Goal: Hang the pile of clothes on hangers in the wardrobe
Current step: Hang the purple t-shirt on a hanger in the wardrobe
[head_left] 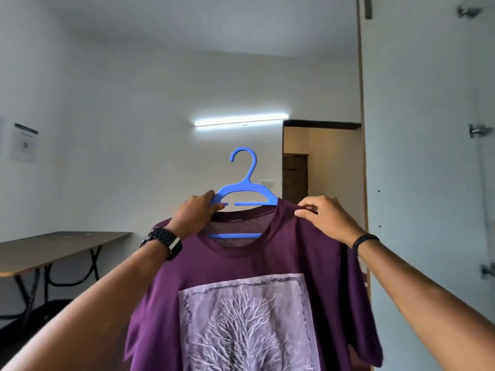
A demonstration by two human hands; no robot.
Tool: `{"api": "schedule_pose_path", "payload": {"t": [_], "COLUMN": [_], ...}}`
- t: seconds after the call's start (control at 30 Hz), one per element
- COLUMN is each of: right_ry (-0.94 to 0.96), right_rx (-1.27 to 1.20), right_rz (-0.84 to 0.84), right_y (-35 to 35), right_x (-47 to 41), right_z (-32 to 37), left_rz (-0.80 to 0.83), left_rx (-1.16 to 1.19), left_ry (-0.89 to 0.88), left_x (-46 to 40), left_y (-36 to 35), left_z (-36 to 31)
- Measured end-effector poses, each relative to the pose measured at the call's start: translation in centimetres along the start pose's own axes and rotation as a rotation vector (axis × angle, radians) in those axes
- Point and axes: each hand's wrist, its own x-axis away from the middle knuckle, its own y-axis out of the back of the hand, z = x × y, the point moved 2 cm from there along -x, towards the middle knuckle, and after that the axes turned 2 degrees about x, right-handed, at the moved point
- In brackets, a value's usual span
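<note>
A purple T-shirt (249, 266) with a pale tree print hangs in front of me at chest height. A blue plastic hanger (245, 192) sits inside its neck opening, with the hook and upper bar sticking out above the collar and the lower bar showing through the neck. My left hand (197, 212) grips the hanger's left shoulder together with the shirt's collar. My right hand (325, 214) pinches the shirt's collar at the right shoulder, where the hanger's right end goes under the fabric.
A white wardrobe door (428, 156) with metal hinges stands open at the right. A brown folding table (53, 247) stands against the wall at the left. An open doorway (321, 167) lies behind the shirt, and a tube light (241, 120) is on the back wall.
</note>
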Motion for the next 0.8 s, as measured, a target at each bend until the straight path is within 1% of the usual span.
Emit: {"api": "schedule_pose_path", "payload": {"t": [0.03, 0.1, 0.17, 0.23, 0.33, 0.47, 0.5, 0.53, 0.57, 0.6, 0.63, 0.7, 0.77, 0.8], "right_ry": [-0.028, -0.075, -0.115, -0.153, -0.223, -0.328, -0.311, -0.284, -0.242, -0.196, -0.157, -0.148, -0.198, -0.223], "right_rx": [-0.001, -0.015, -0.040, -0.047, -0.074, -0.006, 0.051, 0.131, 0.193, 0.204, 0.200, 0.231, 0.305, 0.322], "right_rz": [0.043, 0.127, 0.161, 0.179, 0.232, 0.476, 0.464, 0.385, 0.264, 0.159, 0.102, 0.135, 0.226, 0.239], "right_y": [0.7, 1.9, 3.0, 3.8, 4.5, 6.0, 6.5, 7.3, 8.1, 8.8, 9.5, 11.0, 12.9, 14.3], "right_x": [0.2, 0.6, 1.2, 1.7, 2.2, 3.0, 3.0, 2.9, 2.8, 2.7, 2.6, 2.2, 1.7, 1.6], "right_z": [-0.5, -1.4, -2.1, -2.8, -4.4, -5.7, -5.7, -5.9, -5.8, -5.7, -5.8, -6.8, -8.3, -9.5], "left_rz": [-0.003, -0.008, -0.006, -0.003, 0.021, 0.045, 0.043, 0.036, 0.027, 0.019, 0.013, -0.008, -0.032, -0.042], "left_rx": [-0.037, -0.183, -0.301, -0.262, -0.072, -0.019, -0.010, 0.003, 0.020, 0.042, 0.068, 0.117, 0.161, 0.179], "left_ry": [0.003, -0.026, -0.038, -0.018, -0.005, -0.063, -0.064, -0.070, -0.077, -0.084, -0.091, -0.112, -0.118, -0.117], "left_x": [-0.3, -0.6, -0.9, -1.1, -1.3, -1.7, -1.9, -2.2, -2.6, -3.1, -3.7, -5.0, -6.3, -7.3], "left_y": [0.0, 0.0, 0.0, 0.0, -0.2, -1.1, -1.4, -1.8, -2.1, -2.4, -2.9, -3.8, -4.8, -5.9], "left_z": [0.0, 0.0, -0.2, -0.5, -1.5, -4.1, -4.6, -5.4, -6.1, -6.9, -8.1, -10.9, -13.3, -14.7]}}
